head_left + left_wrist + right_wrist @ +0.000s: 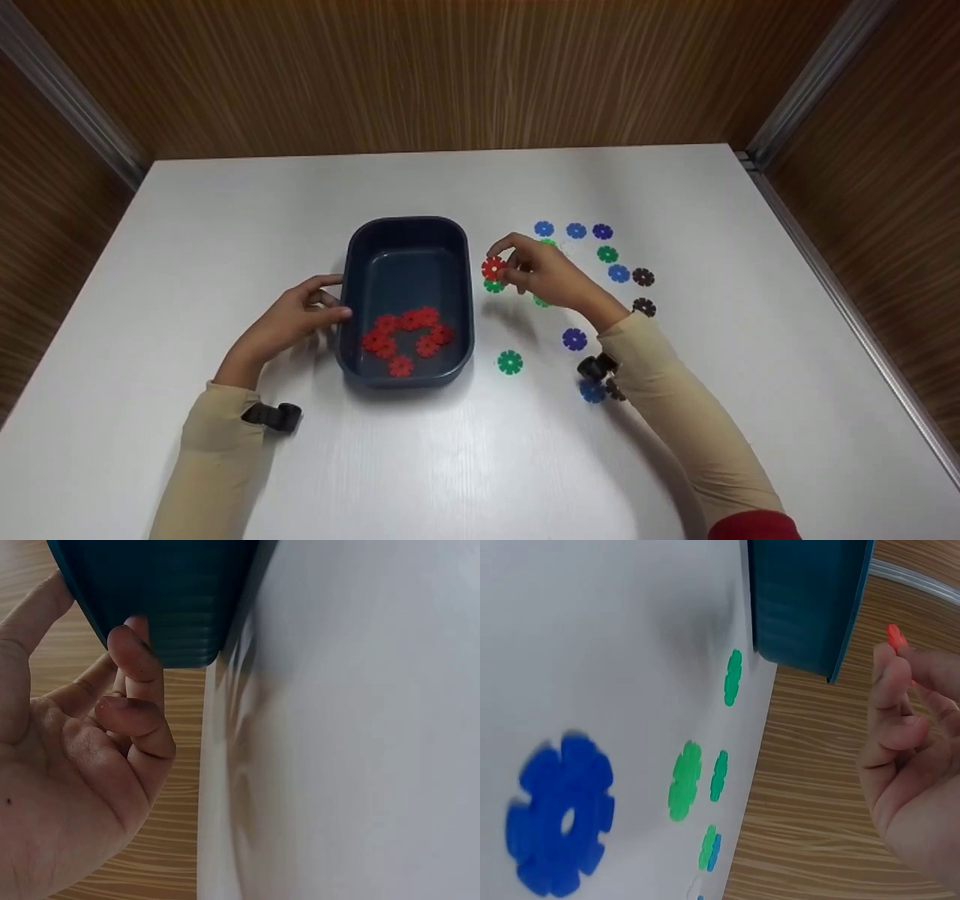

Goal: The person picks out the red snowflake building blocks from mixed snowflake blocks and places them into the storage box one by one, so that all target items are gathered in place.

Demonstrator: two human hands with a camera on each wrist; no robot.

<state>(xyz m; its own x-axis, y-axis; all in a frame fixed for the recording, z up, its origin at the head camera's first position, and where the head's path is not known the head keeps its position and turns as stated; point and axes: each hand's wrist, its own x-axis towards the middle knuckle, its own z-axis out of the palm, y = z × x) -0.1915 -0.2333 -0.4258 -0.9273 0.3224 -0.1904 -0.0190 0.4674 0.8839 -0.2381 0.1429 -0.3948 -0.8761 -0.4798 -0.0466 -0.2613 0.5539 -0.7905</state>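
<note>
A dark blue plastic tub [416, 276] stands on the white table, with several red notched discs [401, 366] lying at its near end. At the tub's left side my left hand [298, 311] holds the rim, the thumb tip on the edge; its lower fingers curl beside the outer wall in the left wrist view. Just right of the tub, my right hand [544, 271] pinches a red notched disc [493, 268] between thumb and fingertips, raised above the table. In the head view that disc partly overlaps a green notched disc [493, 286].
Several blue discs [574, 339], green discs [510, 362] and dark brown discs [643, 277] are scattered right of the tub, some partly hidden by the right hand and sleeve. A wood-grain panel [450, 75] rises behind the table [247, 210], with others at both sides.
</note>
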